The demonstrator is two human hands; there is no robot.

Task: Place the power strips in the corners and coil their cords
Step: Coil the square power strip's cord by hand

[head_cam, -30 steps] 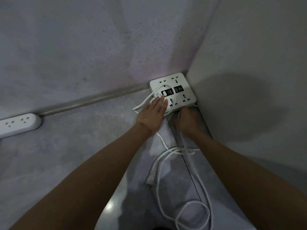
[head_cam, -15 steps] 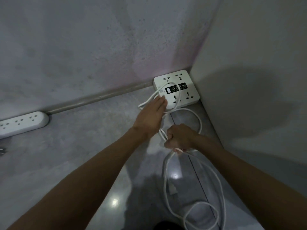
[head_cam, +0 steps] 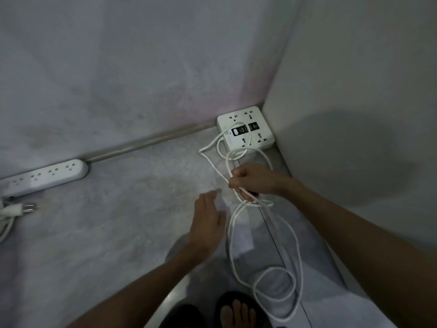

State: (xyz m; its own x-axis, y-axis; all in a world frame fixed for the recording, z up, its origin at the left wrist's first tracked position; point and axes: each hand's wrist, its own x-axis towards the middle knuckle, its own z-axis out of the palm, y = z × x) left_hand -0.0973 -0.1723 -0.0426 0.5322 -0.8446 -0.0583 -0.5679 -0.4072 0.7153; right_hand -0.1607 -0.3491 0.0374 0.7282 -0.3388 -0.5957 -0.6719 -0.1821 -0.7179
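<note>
Lifted off the square power strip [head_cam: 246, 130], left hand [head_cam: 208, 223] loose-fingered beside slack cord [head_cam: 238, 233] trailing below right hand [head_cam: 253, 179], clamped on gathered loops.

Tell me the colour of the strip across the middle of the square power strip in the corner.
Black, on the white square power strip, with a white button at its left end; seen in the head view.

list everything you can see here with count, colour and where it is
square power strip: 1, white, floor, in the wall corner
cord: 1, white, looped from the square strip down the floor to the sandal
long power strip: 1, white, floor by the left wall
plug: 1, white, floor at left edge
sandal: 1, black, bottom edge
right hand: 1, grips the cord loops
left hand: 1, fingers straight, beside the cord
</note>
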